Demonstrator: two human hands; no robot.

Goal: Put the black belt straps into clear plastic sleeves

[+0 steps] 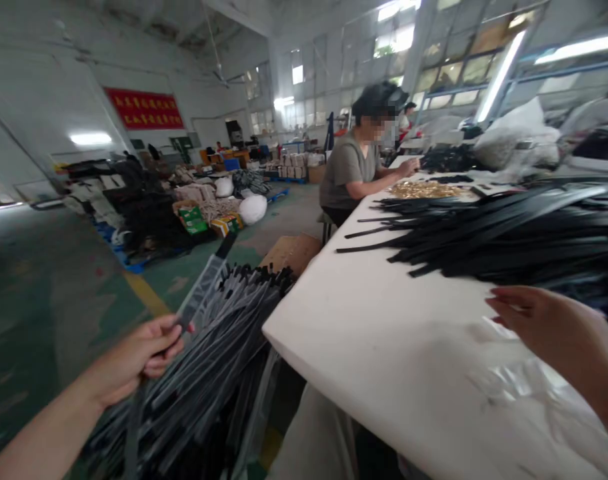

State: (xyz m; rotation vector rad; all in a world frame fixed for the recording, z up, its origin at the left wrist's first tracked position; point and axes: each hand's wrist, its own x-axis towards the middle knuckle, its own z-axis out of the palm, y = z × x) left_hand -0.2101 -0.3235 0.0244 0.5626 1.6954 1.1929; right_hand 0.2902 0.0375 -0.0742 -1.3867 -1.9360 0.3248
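On the left, my left hand [161, 343] is closed around a black strap [225, 247] whose upper part is in a clear plastic sleeve [203, 288]. The strap slants up to the right, with its bare black end at the top. Below and beside this hand lies a large heap of similar sleeved straps [204, 373]. Over the white table, my right hand [539, 320] is open, its fingers stretched left with nothing visible in them. It is near a pile of bare black straps [509, 233] and above crumpled clear plastic [529, 383].
The white table [354, 327] has its corner between the strap heap and my legs. A co-worker [351, 160] sits at its far left side by a pile of gold-coloured small parts [424, 191]. A cardboard box [294, 253] stands behind the heap. Loaded pallets [134, 260] stand farther left.
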